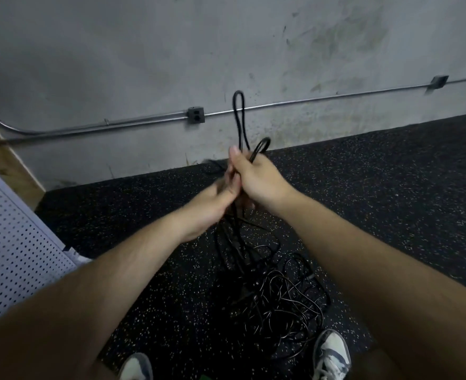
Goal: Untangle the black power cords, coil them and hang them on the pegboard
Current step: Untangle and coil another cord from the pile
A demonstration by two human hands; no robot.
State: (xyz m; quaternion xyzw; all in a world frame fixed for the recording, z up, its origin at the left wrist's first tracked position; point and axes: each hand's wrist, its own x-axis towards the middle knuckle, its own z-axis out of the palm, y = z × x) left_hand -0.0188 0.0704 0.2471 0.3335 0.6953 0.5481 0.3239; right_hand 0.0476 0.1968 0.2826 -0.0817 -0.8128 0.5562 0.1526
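Here, two hands meet just above the frame's centre. The right hand (259,179) is closed in a fist round a bunch of the black power cords (275,292), thumb up. The left hand (212,201) presses against it from 8 o'clock but is smeared by blur, so its grip cannot be told.

Two loops of smooth, round cable stand out of the fist. The tall loop (238,116) is a narrow hairpin with its long axis near upright, pointing to 12 o'clock. The shorter loop (263,145) leans toward 1 o'clock.

Below the hands, several strands hang toward 6 o'clock and end in one tangled heap on the floor (363,187), black rubber flecked with pale specks. How many cords make up the heap cannot be counted.

Two pale sneakers show at the bottom edge: the right sneaker (331,355) at 5 o'clock, just beside the heap, and the left sneaker (137,367) at 7 o'clock.

One white pegboard (12,256), dotted with rows of small holes, fills the edge at 8 o'clock. On the rough grey wall, one metal conduit (116,123) joins two square boxes: an outlet box (196,115) at 12 o'clock and a second box (438,81) at 2 o'clock.
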